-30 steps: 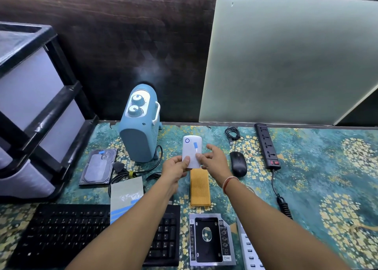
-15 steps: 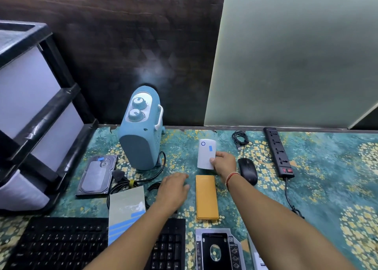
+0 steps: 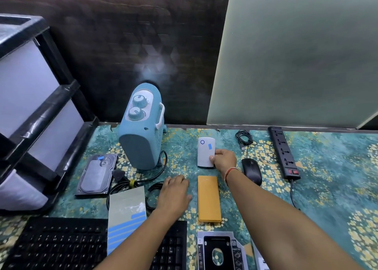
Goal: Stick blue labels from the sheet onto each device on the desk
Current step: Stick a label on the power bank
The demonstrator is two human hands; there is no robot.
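Just right of the frame's centre, the right hand point(image 3: 224, 160) grips the lower right edge of the white power bank point(image 3: 206, 155), fingers curled round its side. The power bank lies flat on the patterned desk mat point(image 3: 327, 179) with a small blue label point(image 3: 210, 146) stuck on its upper face. A second ago both hands held this power bank up off the desk while the label was pressed on; half a second ago it was already down, with only the right hand on it, much as now.

The left hand point(image 3: 175, 192) has let go and rests palm down, fingers loosely spread and holding nothing, in the lower centre, between a black cable loop point(image 3: 152, 190) and the orange case point(image 3: 209, 198). It sits about where it was half a second ago.

The label sheet point(image 3: 126, 214), with blue strips at its lower end, lies at lower left across the top edge of the black keyboard point(image 3: 57, 243). Left of centre, the hard drive point(image 3: 97, 173) carries a blue label near its top. The blue heater point(image 3: 142, 130) stands above the left hand. The black mouse point(image 3: 251, 171) lies just right of the right wrist, and the power strip point(image 3: 283, 151) sits further right. A drive caddy point(image 3: 221, 251) shows at the bottom edge.
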